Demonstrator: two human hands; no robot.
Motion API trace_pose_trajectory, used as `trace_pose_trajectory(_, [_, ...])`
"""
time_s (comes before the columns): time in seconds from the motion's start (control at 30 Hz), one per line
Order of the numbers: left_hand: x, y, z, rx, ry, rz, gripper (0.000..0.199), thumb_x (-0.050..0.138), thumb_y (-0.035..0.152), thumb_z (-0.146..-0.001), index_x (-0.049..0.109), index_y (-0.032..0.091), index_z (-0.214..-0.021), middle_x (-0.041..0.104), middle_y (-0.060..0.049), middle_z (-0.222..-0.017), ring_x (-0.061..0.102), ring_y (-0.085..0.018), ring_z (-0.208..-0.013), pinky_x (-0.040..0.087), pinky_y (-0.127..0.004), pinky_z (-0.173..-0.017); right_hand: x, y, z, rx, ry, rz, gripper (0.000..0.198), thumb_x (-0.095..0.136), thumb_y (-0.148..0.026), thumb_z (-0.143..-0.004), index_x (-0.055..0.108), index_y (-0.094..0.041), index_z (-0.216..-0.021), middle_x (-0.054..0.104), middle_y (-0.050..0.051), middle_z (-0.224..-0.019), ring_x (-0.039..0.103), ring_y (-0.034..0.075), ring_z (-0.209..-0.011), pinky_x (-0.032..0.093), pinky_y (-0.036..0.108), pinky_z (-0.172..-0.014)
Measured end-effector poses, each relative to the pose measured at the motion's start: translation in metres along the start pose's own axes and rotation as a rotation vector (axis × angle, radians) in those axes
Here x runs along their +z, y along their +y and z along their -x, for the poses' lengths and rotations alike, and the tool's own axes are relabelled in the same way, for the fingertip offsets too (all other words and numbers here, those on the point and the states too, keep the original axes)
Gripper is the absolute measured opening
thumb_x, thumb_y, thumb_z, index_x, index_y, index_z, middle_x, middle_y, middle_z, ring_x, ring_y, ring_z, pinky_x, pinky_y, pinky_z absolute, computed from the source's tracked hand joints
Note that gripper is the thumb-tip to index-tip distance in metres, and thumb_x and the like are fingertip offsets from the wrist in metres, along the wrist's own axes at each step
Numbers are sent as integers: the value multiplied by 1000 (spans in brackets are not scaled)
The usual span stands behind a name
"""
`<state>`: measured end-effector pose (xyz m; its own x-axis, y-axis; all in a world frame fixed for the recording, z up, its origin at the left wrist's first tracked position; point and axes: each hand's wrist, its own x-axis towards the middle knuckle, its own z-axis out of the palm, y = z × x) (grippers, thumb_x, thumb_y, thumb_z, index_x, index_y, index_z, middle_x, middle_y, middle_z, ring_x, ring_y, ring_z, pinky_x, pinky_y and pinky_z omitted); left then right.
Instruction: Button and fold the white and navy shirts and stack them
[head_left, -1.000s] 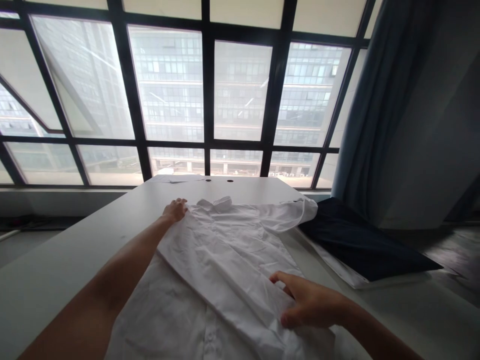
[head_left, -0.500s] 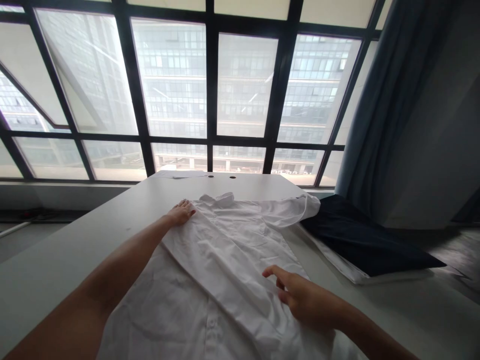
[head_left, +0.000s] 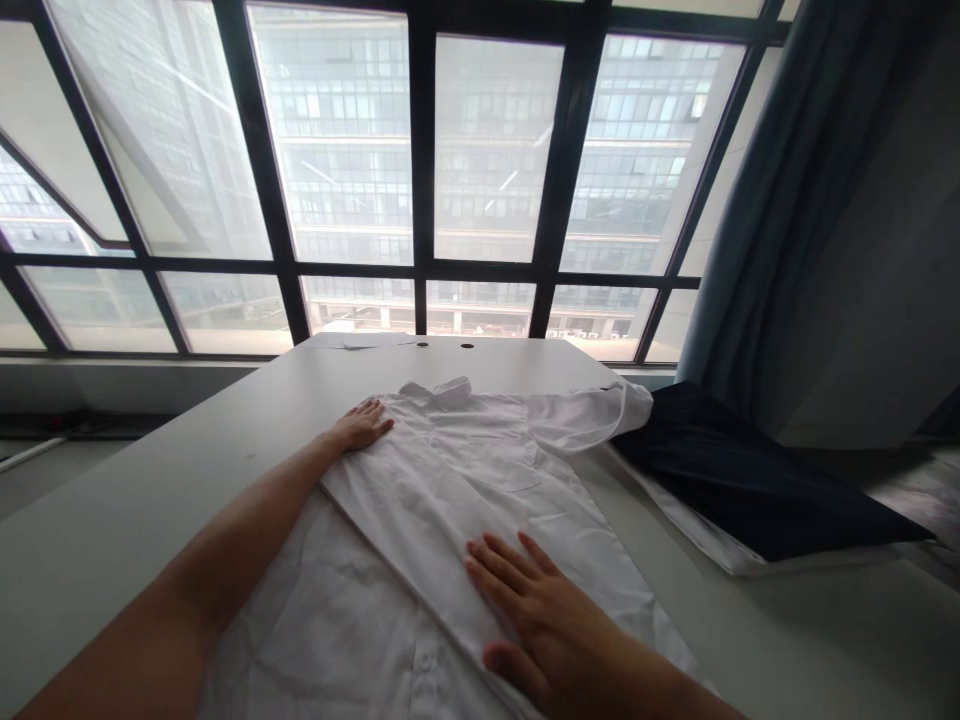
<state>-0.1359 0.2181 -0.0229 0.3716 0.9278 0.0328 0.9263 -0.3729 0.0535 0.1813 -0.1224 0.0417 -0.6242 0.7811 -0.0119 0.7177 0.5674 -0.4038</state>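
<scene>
A white button-up shirt [head_left: 442,500] lies front side up on the white table [head_left: 225,470], its collar towards the window. One sleeve is folded diagonally across the front; the other stretches out to the right near the shoulder. My left hand [head_left: 361,425] rests flat on the shirt's left shoulder, fingers extended. Lower down, my right hand [head_left: 536,615] lies palm down with spread fingers over the folded sleeve. Neither hand grips the cloth. Part of the shirt's lower right side is hidden beneath my right forearm.
Dark navy cloth [head_left: 735,480] lies over white fabric [head_left: 690,525] at the table's right side. White sheets [head_left: 367,340] sit at the far edge, by two round table holes. A blue curtain [head_left: 757,230] hangs beside the large window [head_left: 495,150].
My right hand has moved left and flattened out onto the folded sleeve, its fingers now spread rather than curled. My left hand stays on the shoulder. The view has shifted slightly.
</scene>
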Motion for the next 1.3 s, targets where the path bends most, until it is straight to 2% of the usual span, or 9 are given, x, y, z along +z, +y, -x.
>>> trace_pose_trajectory(0.13, [-18, 8, 7, -68, -44, -1, 75, 21, 62, -95, 24, 15, -155, 13, -12, -162, 10, -25, -150, 16, -48, -118, 5, 2, 5, 26, -86, -65, 74, 42, -60, -95, 22, -22, -155, 15, 10, -160, 11, 30, -148, 4, 54, -120])
trace_pose_trajectory(0.27, [-33, 43, 28, -79, -14, -63, 70, 20, 53, -99, 27, 10, -153, 16, -15, -161, 12, -27, -150, 11, -49, -118, 5, 3, 7, 32, -86, -62, 73, 43, -60, -95, 22, -23, -155, 14, 8, -160, 9, 29, -148, 3, 53, -120])
trace_pose_trajectory(0.4, [-15, 97, 90, 287, 19, 35, 64, 12, 55, -101, 22, 24, -156, 21, -4, -161, 14, -21, -149, 11, -42, -120, 3, 0, 5, 46, -86, -63, 75, 45, -59, -95, 22, -22, -155, 13, 9, -160, 9, 29, -149, 3, 52, -121])
trace_pose_trajectory(0.5, [6, 114, 132, 509, -17, 100, 63, 18, 61, -99, 12, 36, -157, 18, 4, -161, 12, -18, -149, 7, -37, -121, 2, -2, 5, 54, -81, -70, 77, 46, -59, -94, 21, -19, -155, 15, 10, -160, 10, 29, -148, 4, 51, -121])
trace_pose_trajectory(0.6, [8, 93, 131, 456, -46, 111, 67, 21, 62, -98, 13, 32, -157, 15, 1, -161, 12, -20, -150, 10, -39, -121, 3, -2, 5, 66, -88, -57, 78, 44, -59, -94, 21, -17, -155, 14, 11, -160, 10, 28, -149, 4, 51, -121])
trace_pose_trajectory(0.73, [-7, 30, 80, 177, -32, 61, 65, 22, 54, -100, 27, 19, -155, 19, -8, -160, 14, -23, -149, 16, -43, -120, 6, 1, 5, 42, -76, -51, 77, 43, -60, -95, 21, -18, -155, 15, 11, -160, 11, 29, -148, 4, 52, -121])
trace_pose_trajectory(0.87, [-12, -10, 46, -3, -25, 34, 61, 21, 48, -100, 30, 20, -153, 20, -9, -160, 16, -22, -149, 20, -47, -118, 7, 2, 6, 39, -66, -37, 77, 43, -60, -94, 21, -19, -155, 15, 10, -160, 12, 29, -148, 5, 51, -121])
trace_pose_trajectory(1.17, [-12, -11, 74, -15, 61, 4, 56, 19, 43, -102, 42, 19, -146, 32, -11, -157, 26, -20, -146, 24, -41, -117, 1, -2, 12, 30, -107, -28, 79, 41, -64, -93, 22, -18, -155, 16, 10, -160, 11, 28, -148, 6, 50, -121])
trace_pose_trajectory(1.3, [-17, -25, 98, -16, 8, -31, 64, 22, 54, -99, 34, 19, -151, 26, -10, -159, 22, -23, -148, 21, -45, -117, -1, -3, 13, 40, -128, -24, 82, 47, -66, -90, 26, -19, -155, 20, 10, -160, 16, 29, -148, 10, 50, -120])
